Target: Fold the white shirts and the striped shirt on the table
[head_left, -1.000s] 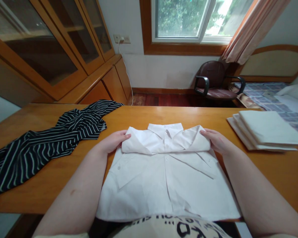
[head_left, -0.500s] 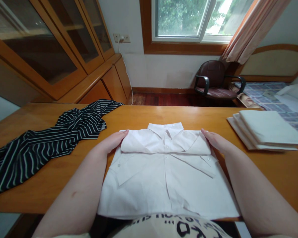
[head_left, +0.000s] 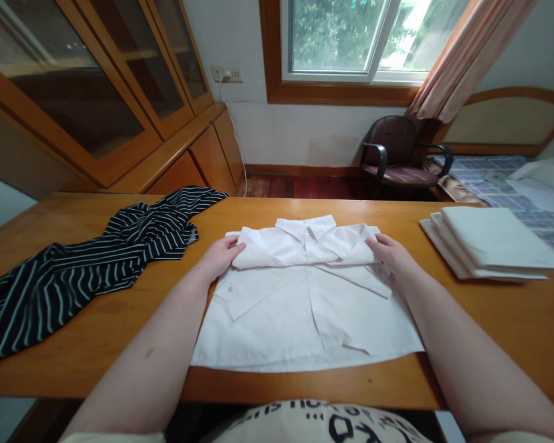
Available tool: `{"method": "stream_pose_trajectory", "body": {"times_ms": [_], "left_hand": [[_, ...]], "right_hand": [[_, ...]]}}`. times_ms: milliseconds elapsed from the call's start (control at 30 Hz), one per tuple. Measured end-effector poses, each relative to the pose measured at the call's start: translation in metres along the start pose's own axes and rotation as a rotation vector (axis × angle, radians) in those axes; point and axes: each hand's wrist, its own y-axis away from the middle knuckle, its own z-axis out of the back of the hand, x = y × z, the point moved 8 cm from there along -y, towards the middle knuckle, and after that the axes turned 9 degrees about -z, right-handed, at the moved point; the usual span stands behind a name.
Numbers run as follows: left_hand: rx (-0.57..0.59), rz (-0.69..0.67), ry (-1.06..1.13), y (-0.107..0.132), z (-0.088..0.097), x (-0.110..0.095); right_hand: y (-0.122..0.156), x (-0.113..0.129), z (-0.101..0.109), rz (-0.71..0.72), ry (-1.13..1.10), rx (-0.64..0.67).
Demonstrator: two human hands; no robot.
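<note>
A white button-up shirt (head_left: 277, 320) lies in front of me with its collar at the far end and its hem toward me. Its sleeves are laid across the front, and its upper part bulges in a raised fold. My left hand (head_left: 221, 255) pinches the shirt's left side near the shoulder, thumb on top and fingers underneath. On the opposite side, my right hand (head_left: 390, 252) grips the edge the same way. The fingers below the cloth are hidden at both sides.
A black-and-white striped garment (head_left: 96, 264) lies crumpled on the wooden table (head_left: 327, 391) at the left. A stack of folded white cloth (head_left: 498, 240) sits at the right. Beyond the table are a brown armchair (head_left: 397, 151), a glass-door cabinet (head_left: 133, 74) and a bed (head_left: 489, 175).
Both hands have shifted away from me and slightly closer together, carrying the shirt along. Its hem has moved off the table's near edge, baring a strip of wood.
</note>
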Motion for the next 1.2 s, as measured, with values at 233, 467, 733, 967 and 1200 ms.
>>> {"method": "stream_pose_trajectory", "body": {"times_ms": [233,467,733,967,1200], "left_hand": [[-0.059,0.024,0.278,0.002,0.007,-0.002],[0.192,0.191,0.514,0.017,-0.011,-0.009],[0.336,0.275,0.375,0.027,-0.024,0.012],[0.376,0.220,0.287,0.027,-0.017,0.002],[0.542,0.233,0.105,0.042,-0.019,-0.009]], "right_hand": [[-0.001,-0.001,0.007,0.006,-0.249,0.165],[0.012,0.004,0.000,-0.018,-0.181,0.444],[0.023,-0.004,-0.011,-0.068,0.116,0.539],[0.027,-0.001,-0.010,-0.055,0.234,0.592],[0.048,0.006,-0.023,-0.027,0.437,0.748]]}}
